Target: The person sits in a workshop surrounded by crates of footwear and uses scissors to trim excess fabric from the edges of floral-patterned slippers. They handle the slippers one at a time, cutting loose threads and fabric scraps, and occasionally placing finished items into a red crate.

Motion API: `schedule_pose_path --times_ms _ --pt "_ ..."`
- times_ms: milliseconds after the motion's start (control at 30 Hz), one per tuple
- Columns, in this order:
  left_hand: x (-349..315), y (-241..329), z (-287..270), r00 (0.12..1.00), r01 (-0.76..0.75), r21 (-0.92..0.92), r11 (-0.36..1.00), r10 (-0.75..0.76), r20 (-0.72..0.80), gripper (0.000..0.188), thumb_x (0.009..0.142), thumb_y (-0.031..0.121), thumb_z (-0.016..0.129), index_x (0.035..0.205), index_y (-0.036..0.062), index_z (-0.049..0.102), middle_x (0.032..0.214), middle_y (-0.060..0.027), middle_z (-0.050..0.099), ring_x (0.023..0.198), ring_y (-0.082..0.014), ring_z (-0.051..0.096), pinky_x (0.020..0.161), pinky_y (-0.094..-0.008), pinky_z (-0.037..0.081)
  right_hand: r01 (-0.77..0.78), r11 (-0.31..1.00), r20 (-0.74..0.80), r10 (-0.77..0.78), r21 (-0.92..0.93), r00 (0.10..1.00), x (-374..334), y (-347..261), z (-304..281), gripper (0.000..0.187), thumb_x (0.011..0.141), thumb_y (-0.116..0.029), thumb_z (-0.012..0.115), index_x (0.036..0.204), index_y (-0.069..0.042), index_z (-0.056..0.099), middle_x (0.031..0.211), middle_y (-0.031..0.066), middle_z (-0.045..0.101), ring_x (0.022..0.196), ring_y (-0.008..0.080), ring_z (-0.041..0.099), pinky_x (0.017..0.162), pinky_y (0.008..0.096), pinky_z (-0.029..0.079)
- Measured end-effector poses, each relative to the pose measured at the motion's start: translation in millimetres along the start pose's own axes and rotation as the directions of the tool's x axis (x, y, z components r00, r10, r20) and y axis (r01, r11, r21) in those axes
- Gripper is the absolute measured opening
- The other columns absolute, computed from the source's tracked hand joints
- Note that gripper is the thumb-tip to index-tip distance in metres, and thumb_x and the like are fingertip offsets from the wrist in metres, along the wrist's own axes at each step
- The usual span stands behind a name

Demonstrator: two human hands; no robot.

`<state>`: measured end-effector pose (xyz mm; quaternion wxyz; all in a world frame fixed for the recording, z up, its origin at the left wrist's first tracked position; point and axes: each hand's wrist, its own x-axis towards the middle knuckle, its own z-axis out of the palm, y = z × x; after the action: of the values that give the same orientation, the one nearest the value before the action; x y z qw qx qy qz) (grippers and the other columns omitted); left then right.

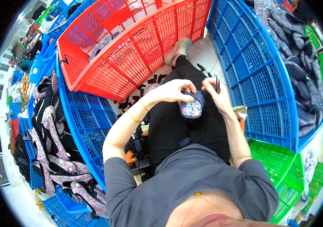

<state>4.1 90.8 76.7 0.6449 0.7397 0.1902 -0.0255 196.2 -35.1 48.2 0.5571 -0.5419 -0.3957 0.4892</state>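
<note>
Over my lap, my left hand [177,90] is closed on a small navy cloth piece [191,108], its thumb and fingers pinching the upper part. The lower end is rounded and patterned in blue and pink, like the toe of a fabric slipper; its exact kind is unclear. Just to the right, my right hand [218,94] is closed round a pair of dark thread snips [217,84], blades pointing up past the fingers. Its thumb and forefinger are pinched together beside the cloth's upper edge; whether they hold a thread is too small to tell.
A red crate [131,56] stands ahead, a blue crate [256,75] to the right with patterned cloth pieces [301,68]. Another blue crate [89,125] at left lies beside flowered, black-edged pieces [51,143]. Green crates [279,162] sit lower right. Dark scraps [133,100] litter the floor.
</note>
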Motion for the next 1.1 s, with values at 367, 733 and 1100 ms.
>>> schedule_pose_path --times_ms 367,733,1100 --pt "-11.4 9.4 15.5 0.974 -0.172 0.259 0.951 0.204 -0.103 0.033 0.083 0.024 0.072 0.108 0.0037 0.067 0.095 -0.0091 0.07 0.088 -0.0172 0.065 0.081 -0.0315 0.051 -0.207 0.977 0.221 0.213 -0.052 0.952 -36.9 -41.6 4.9 0.016 0.086 -0.017 0.071 0.088 -0.004 0.063 0.073 0.0011 0.064 0.057 0.0053 0.054 0.051 0.0205 0.043" --pt "-12.5 16.4 28.4 0.657 -0.333 0.749 0.574 0.71 -0.252 0.019 0.074 0.008 0.07 0.093 0.0115 0.069 0.09 -0.0057 0.062 0.087 -0.0255 0.061 0.077 -0.0362 0.05 -0.2 0.976 0.172 0.212 -0.082 0.962 -40.2 -63.6 10.1 0.02 0.085 -0.023 0.073 0.09 -0.006 0.065 0.071 -0.0014 0.062 0.052 0.0013 0.043 0.046 0.0194 0.03" --pt "-11.9 6.9 10.4 0.809 -0.349 0.076 0.934 0.341 -0.478 0.01 0.089 0.001 0.061 0.096 -0.0024 0.068 0.089 -0.0045 0.067 0.087 -0.0124 0.063 0.081 -0.0266 0.051 0.23 0.817 0.168 -0.164 -0.529 0.972 -30.5 -40.9 -15.2 0.033 0.086 -0.023 0.071 0.11 -0.003 0.061 0.084 0.004 0.059 0.07 0.0102 0.053 0.062 0.0246 0.044"
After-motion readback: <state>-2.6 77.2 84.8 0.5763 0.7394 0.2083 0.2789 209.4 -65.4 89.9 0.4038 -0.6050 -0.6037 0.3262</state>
